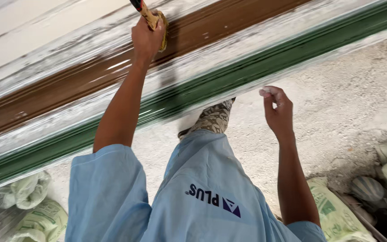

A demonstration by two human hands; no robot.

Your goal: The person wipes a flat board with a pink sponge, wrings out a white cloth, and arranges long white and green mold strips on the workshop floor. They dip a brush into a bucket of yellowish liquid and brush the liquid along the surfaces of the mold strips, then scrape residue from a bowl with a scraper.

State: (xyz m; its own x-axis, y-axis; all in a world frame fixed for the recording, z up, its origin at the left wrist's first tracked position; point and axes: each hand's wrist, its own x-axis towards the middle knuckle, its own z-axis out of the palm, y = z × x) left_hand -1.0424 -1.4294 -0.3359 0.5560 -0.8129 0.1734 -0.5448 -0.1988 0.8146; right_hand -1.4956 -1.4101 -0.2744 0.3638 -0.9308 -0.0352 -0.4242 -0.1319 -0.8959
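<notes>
Hands' paint-caked brush, brown-smeared

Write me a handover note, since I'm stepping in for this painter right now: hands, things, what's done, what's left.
Left hand: closed around the brush, which is pressed to the brown band of the long moulding.
Right hand: empty, fingers loosely curled, just off the moulding's lower edge beside the green band.
Done: the brown band looks glossy and covered along the visible length; the green band is also solid.
Left: the white strips on either side of the brown are streaky and patchy, and may need going over.
Sacks lie on the floor nearby.
</notes>
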